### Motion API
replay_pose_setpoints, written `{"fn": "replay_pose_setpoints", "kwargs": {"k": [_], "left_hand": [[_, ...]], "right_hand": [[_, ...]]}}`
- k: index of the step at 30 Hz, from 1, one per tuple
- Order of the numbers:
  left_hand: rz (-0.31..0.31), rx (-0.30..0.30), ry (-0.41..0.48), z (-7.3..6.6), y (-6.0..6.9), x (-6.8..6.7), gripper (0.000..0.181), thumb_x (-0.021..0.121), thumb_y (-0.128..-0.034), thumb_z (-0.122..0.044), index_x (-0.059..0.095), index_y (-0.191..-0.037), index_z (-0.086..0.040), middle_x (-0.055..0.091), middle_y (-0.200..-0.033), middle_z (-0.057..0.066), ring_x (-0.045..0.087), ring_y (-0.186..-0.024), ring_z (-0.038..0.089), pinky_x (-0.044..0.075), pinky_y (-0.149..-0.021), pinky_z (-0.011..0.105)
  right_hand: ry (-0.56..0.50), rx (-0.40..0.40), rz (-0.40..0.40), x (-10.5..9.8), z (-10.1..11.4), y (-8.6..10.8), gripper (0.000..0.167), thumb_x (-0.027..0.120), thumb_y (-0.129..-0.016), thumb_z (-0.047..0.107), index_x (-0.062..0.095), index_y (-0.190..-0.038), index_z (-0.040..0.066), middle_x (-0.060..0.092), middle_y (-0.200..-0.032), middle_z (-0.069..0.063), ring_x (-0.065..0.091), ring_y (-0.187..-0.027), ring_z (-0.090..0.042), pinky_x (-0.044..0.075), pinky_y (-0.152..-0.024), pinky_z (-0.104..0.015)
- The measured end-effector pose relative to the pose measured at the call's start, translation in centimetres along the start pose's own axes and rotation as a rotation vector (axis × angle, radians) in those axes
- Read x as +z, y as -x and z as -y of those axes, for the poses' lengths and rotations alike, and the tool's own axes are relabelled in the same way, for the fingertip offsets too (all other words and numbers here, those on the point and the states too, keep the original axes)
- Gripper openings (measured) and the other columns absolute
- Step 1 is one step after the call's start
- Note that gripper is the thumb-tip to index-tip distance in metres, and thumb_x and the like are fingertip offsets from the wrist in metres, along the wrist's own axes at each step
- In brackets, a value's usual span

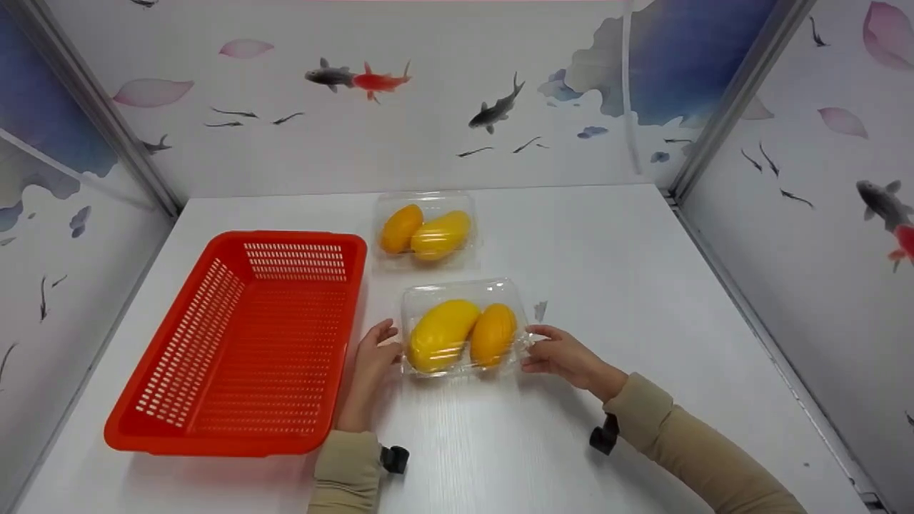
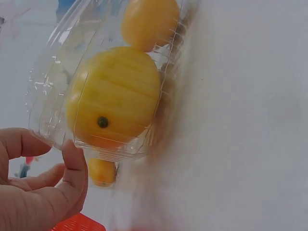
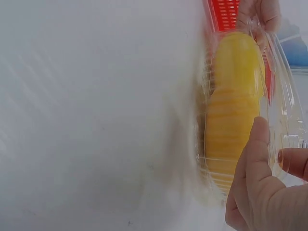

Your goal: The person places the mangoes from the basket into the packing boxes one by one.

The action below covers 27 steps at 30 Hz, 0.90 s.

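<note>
In the head view, a clear plastic clamshell box point(image 1: 463, 291) sits mid-table with two mangoes inside. The larger yellow mango point(image 1: 441, 337) lies on the left, the smaller orange mango point(image 1: 493, 335) on the right. My left hand point(image 1: 373, 364) holds the box's left side; the left wrist view shows thumb and finger pinching its clear edge. From the other side, my right hand point(image 1: 568, 363) pinches the right edge, with thumb and finger on either side of the plastic in the right wrist view. A dark stem end shows on the yellow mango point(image 2: 113, 96).
A red plastic basket point(image 1: 353, 285) with slotted sides stands left of the box, close to my left forearm. Behind, a second clear box point(image 1: 457, 202) contains two more mangoes. Printed panels point(image 1: 428, 157) enclose the white table point(image 1: 607, 243). A small grey mark point(image 1: 540, 310) shows beside the box.
</note>
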<state>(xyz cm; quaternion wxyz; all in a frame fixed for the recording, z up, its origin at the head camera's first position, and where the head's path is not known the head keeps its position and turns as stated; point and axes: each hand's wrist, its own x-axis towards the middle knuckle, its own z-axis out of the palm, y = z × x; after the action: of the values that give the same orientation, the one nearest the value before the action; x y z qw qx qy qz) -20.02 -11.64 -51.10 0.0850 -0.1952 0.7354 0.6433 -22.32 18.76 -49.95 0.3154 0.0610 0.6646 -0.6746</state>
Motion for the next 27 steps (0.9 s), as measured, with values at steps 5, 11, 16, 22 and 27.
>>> {"fn": "replay_pose_setpoints", "kwargs": {"k": [5, 11, 16, 22, 27], "left_hand": [[0.029, -0.007, -0.012, -0.1, -0.3, 0.4, 0.061, 0.058, -0.0808, -0.009, 0.037, -0.138, -0.011, 0.040, -0.140, 0.010, 0.043, -0.122, 0.028, 0.038, -0.100, 0.044], [0.054, -0.065, -0.043, -0.3, 0.4, 0.5, 0.058, 0.055, -0.0816, -0.013, 0.038, -0.137, -0.011, 0.048, -0.129, 0.012, 0.050, -0.104, 0.027, 0.046, -0.087, 0.038], [0.123, -0.082, -0.085, -0.3, 1.0, 0.5, 0.049, 0.047, -0.0891, -0.028, 0.041, -0.134, -0.008, 0.057, -0.095, 0.013, 0.053, -0.068, 0.019, 0.050, -0.062, 0.028], [0.175, -0.012, -0.010, -0.2, 1.0, 0.4, 0.042, 0.042, -0.0920, -0.017, 0.043, -0.131, -0.002, 0.061, -0.079, 0.013, 0.057, -0.056, 0.014, 0.053, -0.057, 0.028], [0.204, -0.010, 0.036, 0.0, 0.9, 0.4, 0.043, 0.046, -0.0924, -0.014, 0.040, -0.134, -0.001, 0.062, -0.079, 0.014, 0.059, -0.057, 0.015, 0.054, -0.060, 0.028]], "right_hand": [[-0.064, -0.042, -0.052, 0.1, 0.1, -0.4, 0.051, 0.048, -0.089, 0.002, 0.026, -0.135, -0.003, 0.054, -0.095, -0.012, 0.061, -0.072, -0.016, 0.053, -0.076, -0.029], [-0.114, -0.065, -0.111, 0.4, 0.1, -0.6, 0.048, 0.049, -0.090, 0.001, 0.029, -0.132, -0.004, 0.052, -0.101, -0.015, 0.060, -0.076, -0.017, 0.053, -0.077, -0.029], [-0.119, -0.058, -0.144, 0.6, 0.0, -0.9, 0.046, 0.049, -0.090, 0.002, 0.030, -0.131, -0.003, 0.050, -0.102, -0.015, 0.060, -0.076, -0.017, 0.052, -0.078, -0.029], [-0.120, -0.045, -0.134, 0.7, -0.1, -1.1, 0.047, 0.050, -0.089, 0.002, 0.029, -0.131, -0.002, 0.051, -0.103, -0.016, 0.060, -0.077, -0.018, 0.052, -0.079, -0.030], [-0.108, -0.014, -0.083, 0.8, -0.3, -1.2, 0.046, 0.045, -0.089, 0.002, 0.026, -0.131, 0.000, 0.053, -0.090, -0.013, 0.062, -0.072, -0.019, 0.054, -0.075, -0.031]]}}
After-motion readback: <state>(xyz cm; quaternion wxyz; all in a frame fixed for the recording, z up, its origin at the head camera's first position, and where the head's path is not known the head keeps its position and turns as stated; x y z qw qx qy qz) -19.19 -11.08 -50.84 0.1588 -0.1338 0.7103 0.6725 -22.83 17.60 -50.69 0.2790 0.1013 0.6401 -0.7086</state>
